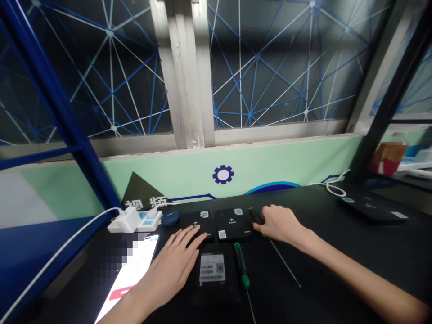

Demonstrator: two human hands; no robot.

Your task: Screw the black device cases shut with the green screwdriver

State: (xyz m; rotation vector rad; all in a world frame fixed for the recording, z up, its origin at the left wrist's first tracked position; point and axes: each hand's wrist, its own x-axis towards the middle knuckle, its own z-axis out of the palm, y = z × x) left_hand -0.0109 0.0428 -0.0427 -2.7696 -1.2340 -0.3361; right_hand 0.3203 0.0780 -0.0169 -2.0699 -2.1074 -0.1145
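My left hand (177, 260) lies with its fingers spread, fingertips over the lower part of a flat black box (197, 222). Beside it sits a second black box (232, 224) with a QR sticker. Nearer to me is a black device (216, 292) with a white label. My right hand (278, 223) is closed round the black handle of a screwdriver (256, 216), whose thin shaft points toward the lower right. A green-handled screwdriver (242, 265) rests between my hands, to the right of the labelled device.
A lit phone (135, 274) lies at the left. Behind it are a power strip (148, 221) with a white charger (129, 219) and a dark blue case (170, 218). Another black device (373, 208) and a white cable (335, 188) are at the right.
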